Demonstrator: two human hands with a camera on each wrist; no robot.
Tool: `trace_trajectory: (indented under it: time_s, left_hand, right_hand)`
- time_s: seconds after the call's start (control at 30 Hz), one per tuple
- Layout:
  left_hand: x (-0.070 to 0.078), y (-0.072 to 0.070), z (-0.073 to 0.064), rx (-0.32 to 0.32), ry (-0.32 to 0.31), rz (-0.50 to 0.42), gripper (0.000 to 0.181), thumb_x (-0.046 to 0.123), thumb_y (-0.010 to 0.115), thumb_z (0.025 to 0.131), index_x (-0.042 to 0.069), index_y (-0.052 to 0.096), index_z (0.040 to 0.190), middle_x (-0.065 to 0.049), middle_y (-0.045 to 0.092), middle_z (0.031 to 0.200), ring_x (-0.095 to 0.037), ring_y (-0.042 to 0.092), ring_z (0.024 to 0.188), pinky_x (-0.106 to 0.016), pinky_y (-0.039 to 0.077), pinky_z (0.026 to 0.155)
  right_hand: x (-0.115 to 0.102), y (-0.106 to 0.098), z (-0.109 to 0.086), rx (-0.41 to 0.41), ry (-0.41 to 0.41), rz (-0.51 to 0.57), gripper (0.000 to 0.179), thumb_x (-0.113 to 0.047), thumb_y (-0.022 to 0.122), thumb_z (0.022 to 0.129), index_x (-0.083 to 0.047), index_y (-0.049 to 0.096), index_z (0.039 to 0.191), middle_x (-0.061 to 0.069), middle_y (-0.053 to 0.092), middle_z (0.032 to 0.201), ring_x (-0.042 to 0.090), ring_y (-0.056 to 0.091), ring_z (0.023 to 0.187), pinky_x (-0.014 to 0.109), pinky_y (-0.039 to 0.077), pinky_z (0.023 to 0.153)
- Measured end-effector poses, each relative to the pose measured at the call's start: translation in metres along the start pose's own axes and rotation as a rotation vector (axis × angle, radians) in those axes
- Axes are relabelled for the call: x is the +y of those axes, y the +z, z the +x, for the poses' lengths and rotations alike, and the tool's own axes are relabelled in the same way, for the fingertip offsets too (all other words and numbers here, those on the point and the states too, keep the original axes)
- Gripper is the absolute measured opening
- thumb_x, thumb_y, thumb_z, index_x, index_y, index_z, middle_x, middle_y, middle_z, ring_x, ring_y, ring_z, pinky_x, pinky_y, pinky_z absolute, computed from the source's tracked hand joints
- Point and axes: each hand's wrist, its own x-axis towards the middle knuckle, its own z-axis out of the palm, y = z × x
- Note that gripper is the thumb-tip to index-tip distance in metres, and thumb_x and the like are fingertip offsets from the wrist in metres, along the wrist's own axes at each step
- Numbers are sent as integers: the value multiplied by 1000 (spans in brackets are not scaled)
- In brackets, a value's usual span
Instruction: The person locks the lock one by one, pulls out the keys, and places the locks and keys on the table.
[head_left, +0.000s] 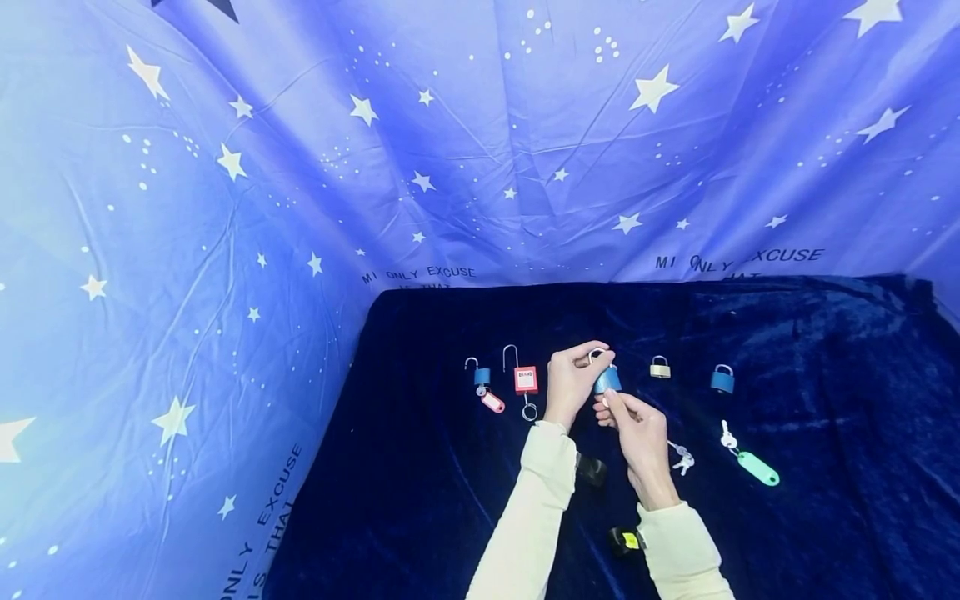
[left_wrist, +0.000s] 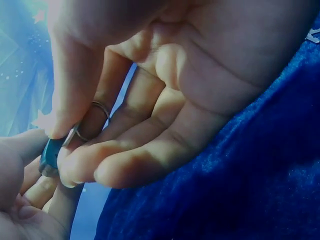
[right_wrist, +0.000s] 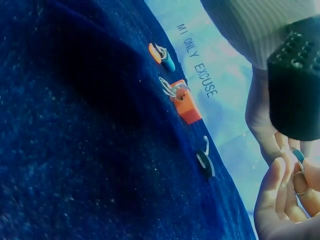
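Observation:
Both hands hold a small blue padlock (head_left: pixel 607 380) above the dark velvet cloth (head_left: pixel 825 400). My left hand (head_left: pixel 592 357) pinches its metal shackle (left_wrist: pixel 101 108) from above, thumb over curled fingers. The blue body (left_wrist: pixel 49 153) hangs just below those fingertips. My right hand (head_left: pixel 606 402) comes from below and pinches the lock's lower end. Any key there is hidden by the fingers. In the right wrist view the padlock (right_wrist: pixel 298 154) shows between the two hands at the right edge.
On the cloth to the left lie an open blue padlock (head_left: pixel 482 374) with a pink tag (head_left: pixel 492 402) and a red long-shackle padlock (head_left: pixel 526 379). To the right are a brass padlock (head_left: pixel 660 367), a blue padlock (head_left: pixel 722 380), loose keys (head_left: pixel 682 458) and a green-tagged key (head_left: pixel 757 468). Star-printed fabric walls (head_left: pixel 225 208) enclose the back and left.

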Motion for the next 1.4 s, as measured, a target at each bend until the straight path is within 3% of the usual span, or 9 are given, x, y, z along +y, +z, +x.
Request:
trace_trajectory:
  time_s: [0.2, 0.33, 0.4, 0.53, 0.67, 0.83, 0.97, 1.2, 1.4]
  left_hand:
    - [-2, -2, 0, -25, -33, -203, 20, 12, 76, 86, 1, 75, 102, -19, 75, 84, -25, 75, 76, -18, 54, 66]
    - [1, -3, 0, -44, -28, -241, 20, 11, 77, 85, 2, 75, 103, -21, 75, 85, -22, 75, 77, -21, 56, 68]
    - [2, -3, 1, -44, -14, -209, 19, 11, 78, 85, 3, 75, 102, -19, 75, 84, -13, 74, 73, -19, 55, 67]
    - [3, -1, 2, -1, 44, -57, 17, 17, 76, 87, 6, 78, 99, -10, 76, 77, 3, 63, 61, -15, 49, 61]
    - [6, 2, 1, 54, 86, 79, 18, 26, 72, 91, 11, 79, 99, -4, 76, 74, 8, 59, 58, -13, 49, 59]
    - [11, 5, 1, 86, 105, 133, 18, 27, 70, 92, 13, 80, 97, -3, 76, 72, 9, 56, 54, -13, 45, 53]
    - [13, 9, -2, 91, 87, 125, 16, 26, 69, 93, 14, 80, 94, -1, 76, 72, 6, 63, 57, -12, 47, 62]
    - [12, 16, -7, 45, -21, -79, 14, 19, 67, 94, 10, 79, 95, -10, 75, 73, -5, 70, 59, -19, 56, 62]
    - [7, 13, -4, 40, 14, -18, 15, 21, 68, 94, 10, 79, 94, -9, 75, 73, -10, 72, 62, -15, 53, 64]
  right_hand:
    - [-3, -1, -2, -9, -2, -24, 36, -18, 61, 99, 17, 65, 105, -3, 71, 75, 13, 67, 69, 22, 57, 66]
    - [-5, -1, -1, -21, -1, 2, 36, -18, 61, 99, 18, 65, 105, -2, 71, 75, 12, 66, 68, 21, 56, 65]
    - [-5, -1, -1, -20, 1, 27, 35, -17, 61, 99, 18, 64, 104, -1, 70, 74, 11, 66, 67, 21, 56, 64]
    - [-5, -1, -1, 2, 9, 35, 34, -16, 61, 99, 17, 65, 102, -1, 70, 74, 10, 65, 66, 20, 55, 63]
    - [-5, 1, -3, 38, -6, 31, 33, -16, 62, 99, 17, 66, 102, 4, 72, 78, 11, 64, 66, 20, 55, 63]
    - [-5, 5, -3, 84, -52, 42, 32, -16, 63, 98, 16, 67, 100, 4, 72, 77, 11, 65, 64, 20, 56, 63]
    - [-6, 9, -4, 110, -57, 69, 28, -14, 64, 97, 14, 68, 95, -1, 69, 71, 11, 64, 62, 21, 55, 62]
    - [-7, 9, -6, 137, -45, 55, 25, -14, 64, 97, 10, 70, 94, -5, 67, 66, 9, 63, 59, 20, 53, 62]
    - [-4, 8, -4, 111, -30, 57, 28, -13, 62, 98, 14, 67, 100, -5, 68, 69, 8, 64, 62, 19, 55, 62]
